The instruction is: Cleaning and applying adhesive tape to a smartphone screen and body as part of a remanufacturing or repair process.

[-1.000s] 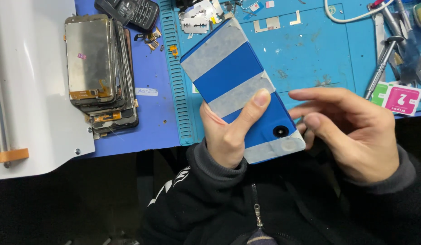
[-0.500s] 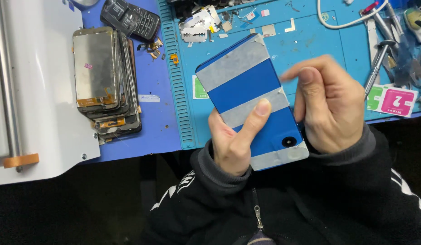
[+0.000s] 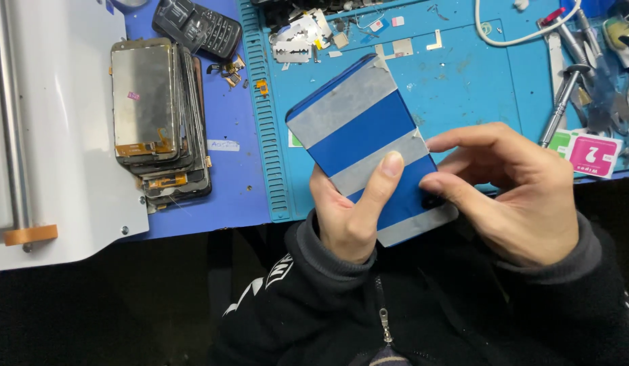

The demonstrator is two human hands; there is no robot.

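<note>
A blue phone banded with grey tape strips is held above the blue work mat, its long axis running from 11 to 5 o'clock. The left hand is closed around its lower edge, the thumb laid flat on the back. The right hand is half curled at 3 o'clock, two fingertips pressed on the lower corner, apparently over the camera lens. A stack of phone screens lies at 9 o'clock on the surface, a keypad phone beyond it.
</note>
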